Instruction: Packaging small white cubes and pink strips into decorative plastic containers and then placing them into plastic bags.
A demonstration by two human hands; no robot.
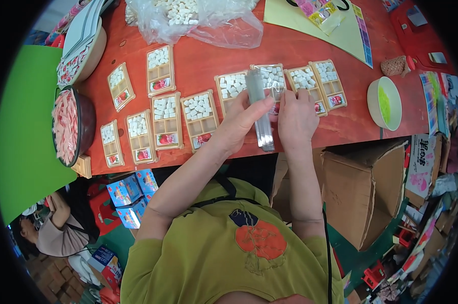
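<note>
My left hand [239,121] is closed round a tall stack of clear plastic lids [264,134], held upright at the table's front edge. Just right of the stack, my right hand [297,119] has its fingers bent together over a tan compartment tray [269,77]. Whether anything is between those fingertips is hidden. White marshmallow-like pieces fill that tray's upper part, and a clear sheet shines over it. Beside my hands stand similar trays: one on the left [233,85], and two on the right, a nearer [304,78] and an outer one [328,73]. Small red strawberry packets lie in the lower compartments.
Several more filled trays [165,109] stand on the red table [203,63] to the left. A clear bag [224,33] of white pieces lies at the back. A black bowl [89,119] holds pink packets; a cream bowl [373,104] holds green bits. Below stands an open carton [348,195].
</note>
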